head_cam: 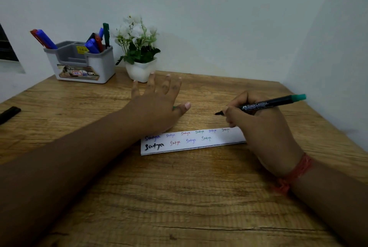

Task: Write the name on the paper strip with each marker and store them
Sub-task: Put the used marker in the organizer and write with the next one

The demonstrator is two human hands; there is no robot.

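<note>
A white paper strip (217,139) lies on the wooden table, with two rows of a short name written in several colours. My right hand (258,127) grips a black marker with a green end (278,101), uncapped, its tip pointing left just above the strip's far right part. My left hand (159,99) hovers with fingers spread, beyond the strip's left end. A small green thing, perhaps the cap, peeks out under its thumb. A grey and white holder (99,67) at the back left contains several blue, red, black and green markers.
A white pot with white flowers (140,71) stands right of the holder, just beyond my left fingertips. A black object (9,114) lies at the table's left edge. Walls close off the back and the right side.
</note>
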